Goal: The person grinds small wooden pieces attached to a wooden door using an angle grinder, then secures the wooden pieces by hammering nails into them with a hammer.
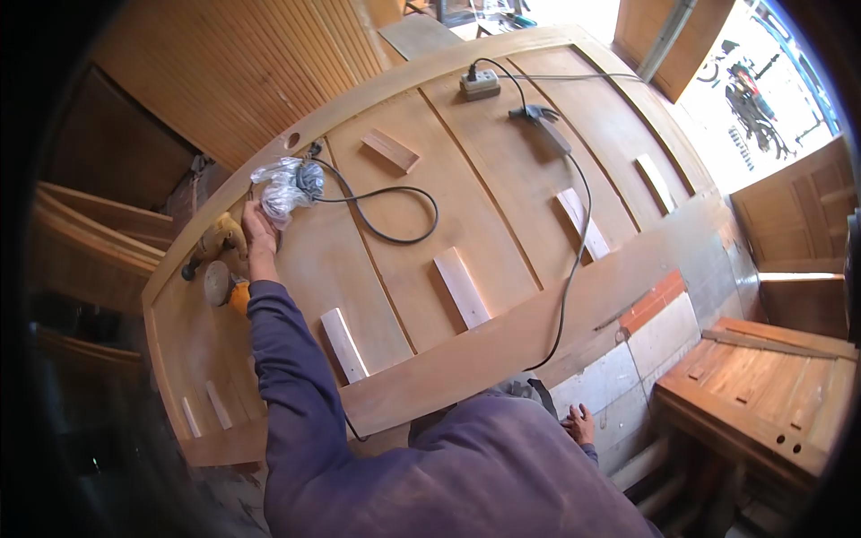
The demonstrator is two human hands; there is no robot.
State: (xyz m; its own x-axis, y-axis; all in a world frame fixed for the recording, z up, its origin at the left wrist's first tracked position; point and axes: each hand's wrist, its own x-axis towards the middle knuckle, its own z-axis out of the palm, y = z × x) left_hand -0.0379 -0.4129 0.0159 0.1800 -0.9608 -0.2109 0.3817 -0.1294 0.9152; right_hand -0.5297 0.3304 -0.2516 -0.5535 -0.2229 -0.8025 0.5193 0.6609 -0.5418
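near side: right hand (581, 423) hangs low beside the body, fingers loosely parted and a little curled, nothing seen in it. along the near part of the panelled wooden piece (466, 224), pale wood blocks (462, 287) lie spaced apart. further over, left arm at full reach: left hand (260, 231) is at the lower edge of a clear plastic bag (285, 186), seemingly touching it; whether the fingers pinch the plastic or merely rest there, i cannot tell. the bag lies near the far edge of the wooden piece, its contents not legible. beside the hand are a yellow power tool (215, 242) and an orange tool with a round disc (218, 283), within brushing distance.

on handling, in my judgement: gather the bag as a whole rather than by a loose fold, keep the wrist off both tools, and leave slack in the looped black cable (411, 240), lest it drag. beyond, a socket block (480, 85) rests on the same surface; outside, a motorbike (753, 103) stands in bright light
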